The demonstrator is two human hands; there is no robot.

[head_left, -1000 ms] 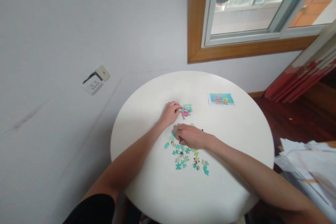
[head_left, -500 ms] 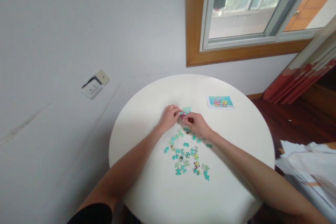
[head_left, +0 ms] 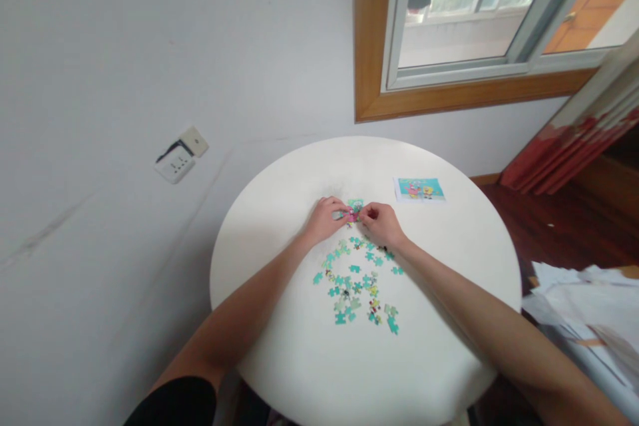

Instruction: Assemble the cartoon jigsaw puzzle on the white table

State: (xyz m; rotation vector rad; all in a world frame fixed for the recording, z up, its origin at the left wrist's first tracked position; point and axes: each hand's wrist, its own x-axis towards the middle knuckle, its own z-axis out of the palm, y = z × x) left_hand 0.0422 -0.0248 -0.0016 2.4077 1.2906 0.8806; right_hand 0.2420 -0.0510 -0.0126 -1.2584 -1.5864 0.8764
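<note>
A small joined section of a jigsaw puzzle [head_left: 355, 204], green and pink, lies on the white table between my hands. My left hand [head_left: 327, 218] rests at its left side, fingers stretched onto the pink part. Against its right edge, my right hand [head_left: 380, 221] has thumb and forefinger pinched on a puzzle piece, mostly hidden by the fingertips. Loose puzzle pieces [head_left: 354, 269] in teal, pale green and yellow are scattered nearer to me, several of them close below my right wrist.
A picture card [head_left: 420, 190] with cartoon figures lies at the back right of the round white table [head_left: 279, 359]. Papers [head_left: 584, 299] are piled beside the table on the right. A wall with a socket [head_left: 176, 164] borders the left, and a window stands behind.
My right hand has shifted slightly right, uncovering more of the pink part of the puzzle section. My left fingers now reach onto it. The view has tilted a little.
</note>
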